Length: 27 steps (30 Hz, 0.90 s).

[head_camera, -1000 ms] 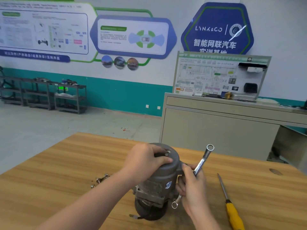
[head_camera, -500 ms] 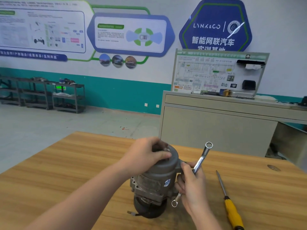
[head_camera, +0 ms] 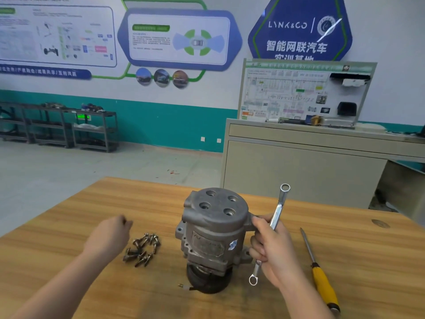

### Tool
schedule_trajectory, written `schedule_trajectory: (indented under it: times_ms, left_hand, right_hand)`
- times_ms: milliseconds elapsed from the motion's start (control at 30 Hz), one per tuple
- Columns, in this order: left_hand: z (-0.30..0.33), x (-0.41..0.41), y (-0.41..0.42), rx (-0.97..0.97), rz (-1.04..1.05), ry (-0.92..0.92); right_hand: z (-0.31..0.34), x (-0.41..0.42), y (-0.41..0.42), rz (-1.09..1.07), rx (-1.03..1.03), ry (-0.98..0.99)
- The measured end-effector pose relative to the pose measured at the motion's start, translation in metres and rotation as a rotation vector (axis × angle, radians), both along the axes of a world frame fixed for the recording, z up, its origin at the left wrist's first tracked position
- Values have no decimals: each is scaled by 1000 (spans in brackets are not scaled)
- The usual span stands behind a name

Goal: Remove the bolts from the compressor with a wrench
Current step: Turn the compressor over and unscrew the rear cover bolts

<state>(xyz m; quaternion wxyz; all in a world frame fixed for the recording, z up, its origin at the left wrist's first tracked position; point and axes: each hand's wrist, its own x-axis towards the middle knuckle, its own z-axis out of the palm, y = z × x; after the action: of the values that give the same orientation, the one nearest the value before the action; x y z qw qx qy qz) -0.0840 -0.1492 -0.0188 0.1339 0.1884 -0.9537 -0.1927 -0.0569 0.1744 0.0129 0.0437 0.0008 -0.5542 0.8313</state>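
Lower right of the frame, a yellow-handled screwdriver (head_camera: 322, 275) lies on the wooden counter (head_camera: 69, 238). Your right hand (head_camera: 273, 247) grasps a silver double-ended ring wrench (head_camera: 274, 223), held nearly upright and just beside the grey metal compressor (head_camera: 213, 229), which stands on end at lower centre. Left of it lies a pile of loose bolts (head_camera: 142, 248). Your left hand (head_camera: 108, 238) hovers near them, fingers loosely curled; whether it holds anything, I cannot tell.
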Motion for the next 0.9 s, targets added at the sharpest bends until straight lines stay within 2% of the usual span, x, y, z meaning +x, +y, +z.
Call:
schedule_trajectory:
  times_ms: [67,200,333,400,467,533,567,600,633,667,733,767,900]
  left_hand:
    - [-34,2,-19,-64,62,-76]
    - [-66,5,-27,-90,85,-70]
    - [-61,12,-14,-120,138,-72]
    - [-40,17,6,-68,177,65]
    - [-2,22,37,72,78,339]
    - [47,29,74,245,-176,551]
    - [71,32,93,319,-343,582]
    - [91,33,111,336,-515,542]
    - [106,31,128,253,-662,430]
    - [115,27,143,76,-753,267]
    - [120,17,160,-288,-789,-60]
    - [119,13,164,-368,-778,-158]
    - [112,-1,162,-375,-750,-212]
  right_hand:
    - [1,0,-1,-3,13,-7]
    - [0,-2,0,3,25,-34]
    - [-2,-5,12,32,49,-72]
    - [-7,-11,28,-35,99,-144]
    - [-17,-20,50,-181,310,-254]
    - [-31,-32,72,-323,667,-346]
    - [-40,-36,81,-359,832,-395]
    - [-47,-40,86,-369,986,-451]
    - [-56,-42,89,-374,1116,-502]
    - [-62,-42,90,-388,1201,-541]
    - [-68,-39,87,-415,1341,-575]
    - [-69,-36,83,-419,1416,-575]
    - [-69,-28,67,-395,1611,-584]
